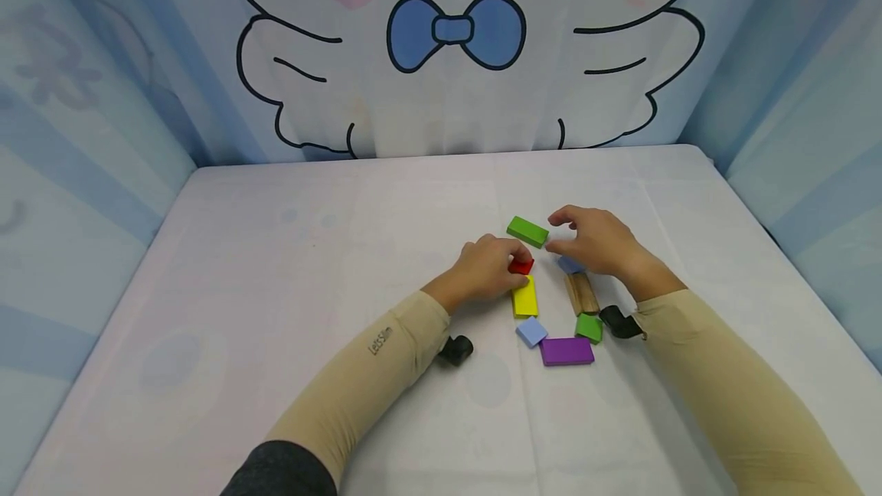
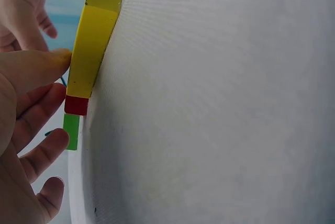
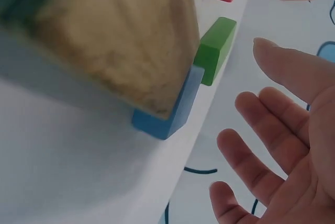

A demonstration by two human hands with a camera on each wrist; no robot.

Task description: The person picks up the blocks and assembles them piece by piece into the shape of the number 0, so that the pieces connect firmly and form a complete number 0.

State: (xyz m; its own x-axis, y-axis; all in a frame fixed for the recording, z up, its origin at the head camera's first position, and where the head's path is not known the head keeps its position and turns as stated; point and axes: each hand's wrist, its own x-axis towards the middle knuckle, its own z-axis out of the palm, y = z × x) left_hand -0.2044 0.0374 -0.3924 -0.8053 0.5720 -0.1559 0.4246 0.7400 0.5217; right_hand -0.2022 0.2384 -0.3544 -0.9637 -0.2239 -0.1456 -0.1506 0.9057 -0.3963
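My left hand (image 1: pixel 488 266) is at a red block (image 1: pixel 522 266), with bent index finger and thumb at opposite ends of it. The thumb tip lies close to the yellow block (image 1: pixel 524 298), which stands end to end with the red one. My right hand (image 1: pixel 598 242) holds nothing; its thumb and fingers are spread beside the far green block (image 1: pixel 527 231). Under that hand, a blue block (image 1: pixel 570 265) is partly covered in the head view. It meets a wooden block (image 1: pixel 582 294), seen large in the right wrist view.
Nearer the person, a light blue block (image 1: pixel 531 331), a purple block (image 1: pixel 567 351) and a second green block (image 1: pixel 589 327) continue the loose ring. A white cloth covers the table (image 1: pixel 276 289). Patterned curtains (image 1: pixel 455 113) stand behind and at both sides.
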